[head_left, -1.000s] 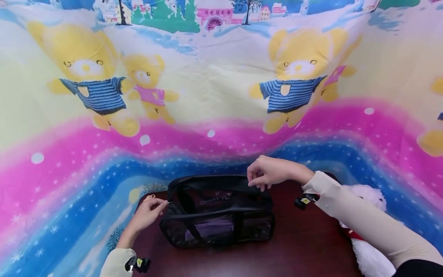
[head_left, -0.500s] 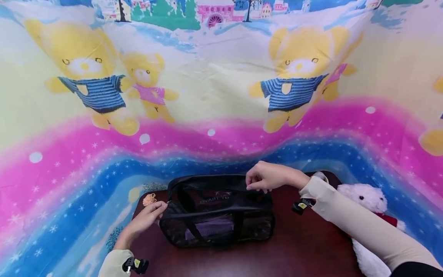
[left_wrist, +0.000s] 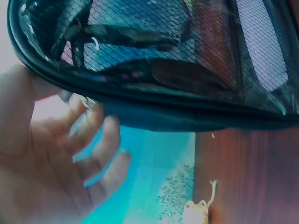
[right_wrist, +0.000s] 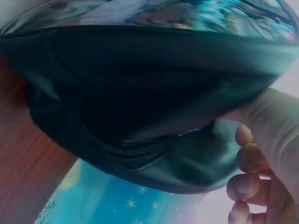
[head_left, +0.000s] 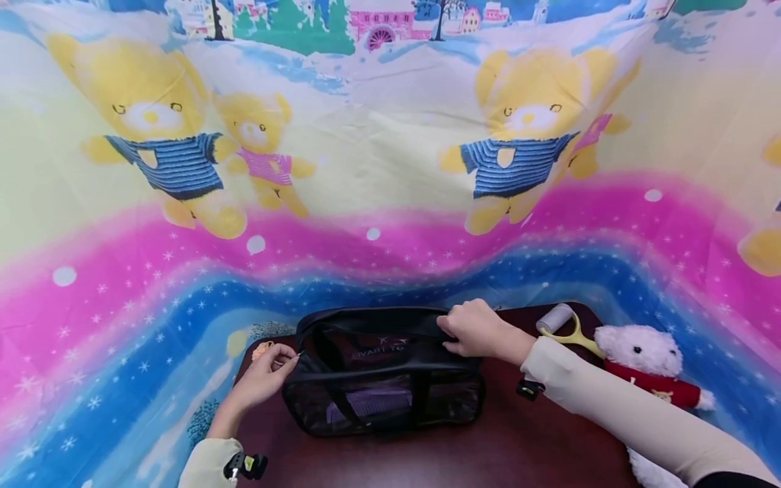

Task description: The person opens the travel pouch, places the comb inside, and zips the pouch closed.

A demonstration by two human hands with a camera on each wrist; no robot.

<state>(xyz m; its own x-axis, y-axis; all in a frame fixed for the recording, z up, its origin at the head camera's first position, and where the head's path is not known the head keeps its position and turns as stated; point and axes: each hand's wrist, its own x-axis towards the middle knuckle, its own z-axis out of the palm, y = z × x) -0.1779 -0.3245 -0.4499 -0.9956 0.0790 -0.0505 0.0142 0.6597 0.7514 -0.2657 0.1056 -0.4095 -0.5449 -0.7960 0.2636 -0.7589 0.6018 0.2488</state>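
Observation:
A black travel bag (head_left: 390,377) with see-through panels stands on the table, its top zip gaping. Through its front panel shows a purple comb (head_left: 370,404); dark-handled items and a dark oval one (left_wrist: 187,74) lie behind the side panel in the left wrist view. My left hand (head_left: 265,375) pinches a small metal zipper pull (left_wrist: 87,102) at the bag's left end. At the back right corner my right hand (head_left: 481,330) grips the bag's top edge. In the right wrist view its thumb goes behind the black fabric and the other fingers curl outside.
On the dark red table (head_left: 518,434), a lint roller (head_left: 556,318) with a yellow handle lies at the back right. Beside it is a white plush toy (head_left: 637,349) in a red top. An orange stringy bundle (head_left: 262,350) sits behind my left hand. A printed cloth (head_left: 372,271) hangs behind.
My right hand has come down and slightly right onto the bag's right corner, and its arm has lowered, showing the lint roller. My left hand stays at the bag's left end.

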